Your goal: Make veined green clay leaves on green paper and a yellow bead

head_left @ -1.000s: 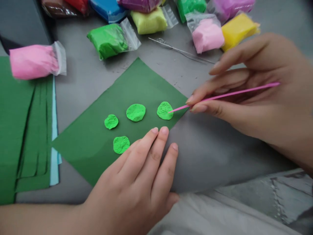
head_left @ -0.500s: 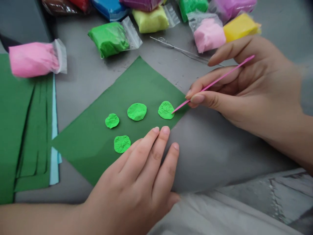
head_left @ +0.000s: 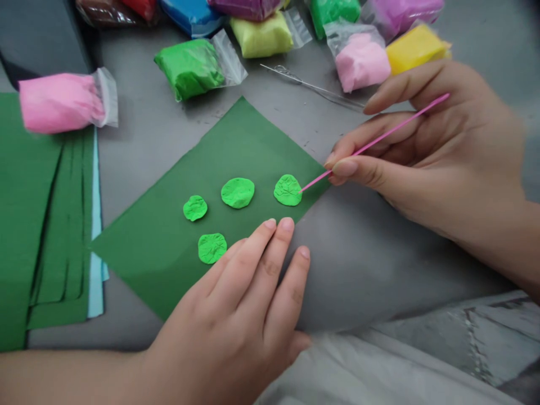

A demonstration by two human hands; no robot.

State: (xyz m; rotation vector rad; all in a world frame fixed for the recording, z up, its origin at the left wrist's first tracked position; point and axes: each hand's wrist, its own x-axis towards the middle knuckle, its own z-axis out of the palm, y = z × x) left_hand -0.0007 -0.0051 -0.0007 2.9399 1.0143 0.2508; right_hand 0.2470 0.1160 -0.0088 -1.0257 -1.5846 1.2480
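Note:
A thin pink plastic needle is pinched between the thumb and fingers of my right hand. Its tip touches the right edge of a flat green clay piece scored with fine lines. This piece lies near the right corner of a dark green paper sheet. Around it on the sheet are a smoother oval clay piece, a small clay piece and a lined clay piece. My left hand rests flat with fingers stretched out, its fingertips on the paper's lower edge.
Bags of coloured clay line the back, among them a green bag, a yellow bag and a pink bag at left. Thin metal tools lie behind the paper. More green sheets are stacked on the left.
The needle's tip has shifted slightly up along the clay piece's right edge, my right hand moving a little rightward with it. My left hand stays in place.

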